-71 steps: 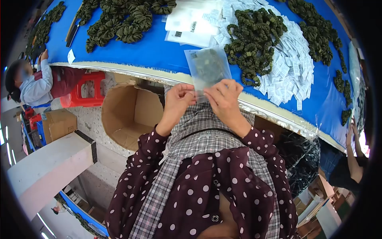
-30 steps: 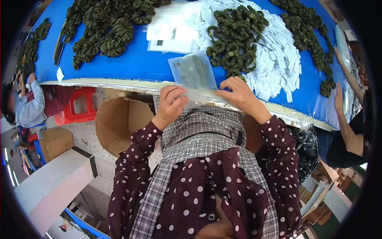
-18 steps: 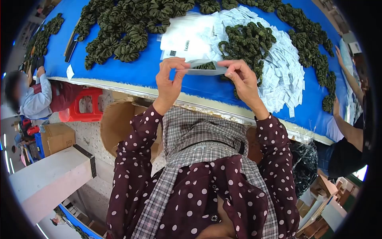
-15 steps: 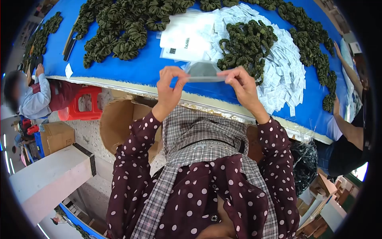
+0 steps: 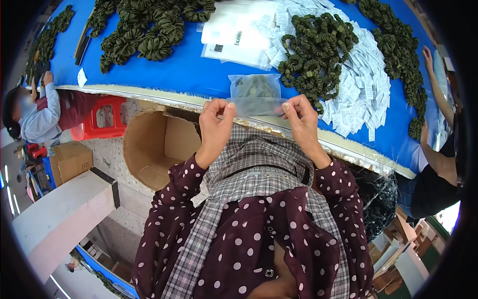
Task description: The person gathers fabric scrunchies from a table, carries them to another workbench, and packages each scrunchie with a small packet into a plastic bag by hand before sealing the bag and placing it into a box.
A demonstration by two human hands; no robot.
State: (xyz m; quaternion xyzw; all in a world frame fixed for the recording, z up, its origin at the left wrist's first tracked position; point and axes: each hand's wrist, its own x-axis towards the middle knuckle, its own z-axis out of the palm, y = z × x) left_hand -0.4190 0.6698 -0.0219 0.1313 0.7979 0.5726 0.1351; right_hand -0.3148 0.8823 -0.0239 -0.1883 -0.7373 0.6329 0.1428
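Observation:
A frosted plastic bag (image 5: 255, 88) with something dark green inside lies at the near edge of the blue table. Its near end is stretched between my two hands. My left hand (image 5: 215, 124) pinches the left corner between thumb and fingers, while my right hand (image 5: 302, 122) pinches the right corner. Just beyond the bag on the right, a heap of dark green scrunchies (image 5: 316, 57) rests on many small white printed labels (image 5: 363, 84). Flat white plastic bags (image 5: 236, 37) with black print lie beyond it.
More scrunchies (image 5: 162, 35) are piled at the back left, and others (image 5: 398, 60) line the right side. A cardboard box (image 5: 181, 142) stands below the table edge. A red stool (image 5: 102, 119) and a seated person (image 5: 42, 114) are at left; another person's arm (image 5: 438, 162) is at right.
Both hands have come down towards my body with the bag's near end. The bag has tilted from nearly edge-on to flatter, so more of its face shows.

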